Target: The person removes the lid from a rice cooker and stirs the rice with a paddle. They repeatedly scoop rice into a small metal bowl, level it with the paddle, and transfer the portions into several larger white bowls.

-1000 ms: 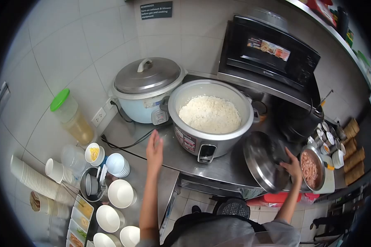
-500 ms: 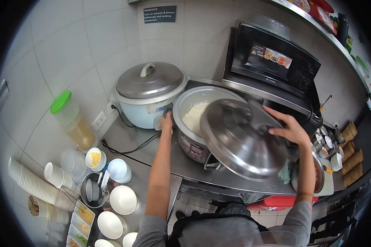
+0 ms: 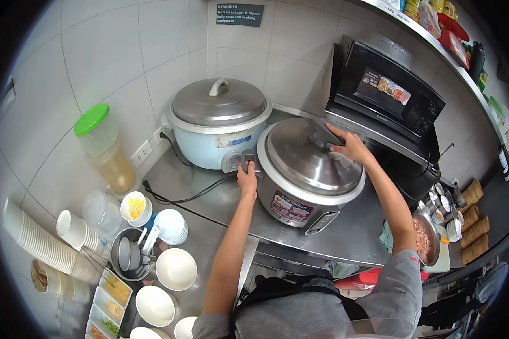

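Observation:
The grey rice cooker stands on the steel counter with its metal lid resting over the pot, so the rice inside is hidden. My left hand is closed on the cooker's dark side handle, on its left. At the top of the lid, my right hand has its thumb and fingers around the dark lid knob. Just left of this cooker sits a pale blue rice cooker, covered by its own metal lid.
A black oven stands behind on the right. Paper bowls, a topping tray and a green-lidded container are on the left. A bowl of pinkish meat sits right. A power cord crosses the counter.
The lid, held tilted over the cooker's right front side before, now lies flat on the pot and covers the rice. My right hand has moved left and up with it.

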`<state>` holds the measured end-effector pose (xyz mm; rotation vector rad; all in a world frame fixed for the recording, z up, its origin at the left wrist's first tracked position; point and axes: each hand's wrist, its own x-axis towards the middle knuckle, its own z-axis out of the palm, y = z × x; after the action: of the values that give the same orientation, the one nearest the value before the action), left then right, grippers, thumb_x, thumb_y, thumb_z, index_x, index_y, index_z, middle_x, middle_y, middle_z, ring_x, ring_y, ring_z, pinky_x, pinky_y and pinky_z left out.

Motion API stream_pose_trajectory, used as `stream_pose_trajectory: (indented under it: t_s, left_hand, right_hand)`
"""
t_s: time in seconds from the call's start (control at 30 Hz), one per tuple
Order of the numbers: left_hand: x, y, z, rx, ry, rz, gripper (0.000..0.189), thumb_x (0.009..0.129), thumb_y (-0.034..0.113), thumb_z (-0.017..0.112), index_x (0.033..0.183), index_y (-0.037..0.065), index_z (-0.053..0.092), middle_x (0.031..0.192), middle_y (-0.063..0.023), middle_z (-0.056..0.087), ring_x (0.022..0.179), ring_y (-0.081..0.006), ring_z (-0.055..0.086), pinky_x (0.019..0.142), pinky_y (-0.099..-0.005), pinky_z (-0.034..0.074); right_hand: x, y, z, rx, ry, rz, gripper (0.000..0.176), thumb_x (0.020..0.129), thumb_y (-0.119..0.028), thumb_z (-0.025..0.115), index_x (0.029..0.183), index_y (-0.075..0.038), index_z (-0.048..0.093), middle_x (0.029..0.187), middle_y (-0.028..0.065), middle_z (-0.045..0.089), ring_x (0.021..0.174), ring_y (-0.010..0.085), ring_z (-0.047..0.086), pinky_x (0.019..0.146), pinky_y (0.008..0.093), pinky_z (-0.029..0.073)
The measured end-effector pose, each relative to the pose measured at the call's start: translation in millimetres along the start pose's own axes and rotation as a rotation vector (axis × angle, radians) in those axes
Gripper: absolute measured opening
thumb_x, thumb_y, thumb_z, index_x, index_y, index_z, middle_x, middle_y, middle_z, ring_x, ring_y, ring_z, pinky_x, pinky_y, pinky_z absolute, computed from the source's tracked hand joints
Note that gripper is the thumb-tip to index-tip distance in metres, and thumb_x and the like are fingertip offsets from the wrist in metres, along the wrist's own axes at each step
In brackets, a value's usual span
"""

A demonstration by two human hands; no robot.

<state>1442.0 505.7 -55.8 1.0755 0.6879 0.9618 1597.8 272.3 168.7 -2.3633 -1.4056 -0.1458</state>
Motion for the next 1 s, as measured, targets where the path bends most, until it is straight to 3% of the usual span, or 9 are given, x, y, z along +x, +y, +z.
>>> stream_pose_trajectory:
  t_s: [0.13, 0.23, 0.4, 0.5, 0.53, 0.67, 0.73, 0.83, 1.0]
  left_hand:
    - [-12.2, 5.7, 1.8, 0.051, 0.006, -0.032, 0.034, 0.086, 0.029, 0.056, 0.109, 0.003, 0.051, 0.101, -0.0072, 0.056, 0.087, -0.0165, 0.054, 0.072, -0.0316, 0.044]
    - [-28.0, 16.2, 8.5, 0.082, 0.050, 0.066, 0.043, 0.085, 0.031, 0.055, 0.112, -0.003, 0.049, 0.108, -0.0197, 0.057, 0.102, -0.0300, 0.054, 0.086, -0.0361, 0.040]
    - [-21.5, 14.1, 0.5, 0.217, -0.101, 0.023, 0.047, 0.087, 0.038, 0.051, 0.111, -0.002, 0.051, 0.104, -0.0199, 0.059, 0.097, -0.0315, 0.058, 0.083, -0.0387, 0.043]
    - [-1.7, 53.2, -33.1, -0.060, -0.320, -0.405, 0.046, 0.088, 0.040, 0.048, 0.106, -0.001, 0.055, 0.097, -0.0165, 0.063, 0.087, -0.0271, 0.063, 0.076, -0.0369, 0.047]
    - [16.9, 42.4, -46.6, -0.034, -0.244, -0.340, 0.043, 0.089, 0.042, 0.046, 0.100, 0.002, 0.059, 0.086, -0.0117, 0.064, 0.072, -0.0232, 0.064, 0.068, -0.0351, 0.049]
    - [123.7, -21.8, -127.7, 0.290, 0.349, 0.219, 0.034, 0.082, 0.020, 0.058, 0.112, 0.004, 0.051, 0.106, -0.0151, 0.055, 0.096, -0.0254, 0.054, 0.081, -0.0344, 0.043]
    - [118.4, 46.1, -130.5, 0.555, 0.630, 0.162, 0.048, 0.077, 0.011, 0.062, 0.120, 0.002, 0.044, 0.120, -0.0181, 0.044, 0.110, -0.0285, 0.043, 0.092, -0.0376, 0.035]
    - [174.8, 35.7, -157.0, 0.642, 0.841, 0.095, 0.047, 0.082, 0.016, 0.057, 0.122, 0.000, 0.040, 0.124, -0.0190, 0.040, 0.112, -0.0309, 0.041, 0.096, -0.0403, 0.030]
    - [228.9, 26.7, -199.1, 0.428, 0.615, -0.012, 0.041, 0.089, 0.026, 0.046, 0.116, -0.005, 0.044, 0.094, -0.0144, 0.058, 0.096, -0.0264, 0.053, 0.087, -0.0366, 0.037]
  right_hand:
    - [-5.2, 0.2, -1.1, -0.076, -0.016, -0.030, 0.075, 0.071, -0.015, 0.070, 0.136, -0.025, 0.032, 0.105, 0.0209, 0.059, 0.100, 0.0372, 0.054, 0.087, 0.0416, 0.041]
    - [-5.3, -0.5, -5.9, -0.266, -0.092, 0.015, 0.072, 0.075, -0.023, 0.067, 0.137, -0.027, 0.030, 0.097, 0.0253, 0.058, 0.093, 0.0410, 0.056, 0.082, 0.0459, 0.042]
    - [51.5, -67.1, -23.1, -0.588, -0.324, -0.149, 0.052, 0.078, -0.039, 0.061, 0.117, -0.005, 0.054, 0.101, 0.0241, 0.056, 0.095, 0.0381, 0.056, 0.083, 0.0432, 0.045]
    - [121.3, -106.6, -11.2, -0.310, -0.437, -0.325, 0.043, 0.081, -0.038, 0.058, 0.105, -0.002, 0.060, 0.098, 0.0205, 0.060, 0.095, 0.0357, 0.056, 0.083, 0.0420, 0.046]
    - [144.5, -121.8, -4.2, -0.269, -0.484, -0.330, 0.041, 0.083, -0.037, 0.055, 0.102, -0.002, 0.061, 0.096, 0.0192, 0.062, 0.095, 0.0350, 0.057, 0.082, 0.0418, 0.046]
    - [245.9, -160.7, 46.1, -0.309, -0.471, -0.436, 0.032, 0.087, -0.029, 0.048, 0.098, -0.003, 0.062, 0.089, 0.0192, 0.063, 0.091, 0.0374, 0.057, 0.078, 0.0427, 0.045]
    - [303.7, -170.0, 78.3, -0.251, -0.320, -0.474, 0.032, 0.088, -0.032, 0.045, 0.099, -0.006, 0.062, 0.092, 0.0187, 0.062, 0.092, 0.0370, 0.057, 0.079, 0.0425, 0.045]
    - [377.3, -173.6, 129.7, -0.100, -0.090, -0.478, 0.039, 0.090, -0.039, 0.039, 0.104, -0.011, 0.062, 0.097, 0.0181, 0.061, 0.098, 0.0352, 0.054, 0.087, 0.0446, 0.040]
    - [450.4, -171.9, 184.2, -0.177, -0.146, -0.492, 0.046, 0.089, -0.046, 0.038, 0.097, -0.010, 0.066, 0.095, 0.0176, 0.062, 0.101, 0.0336, 0.052, 0.093, 0.0454, 0.034]
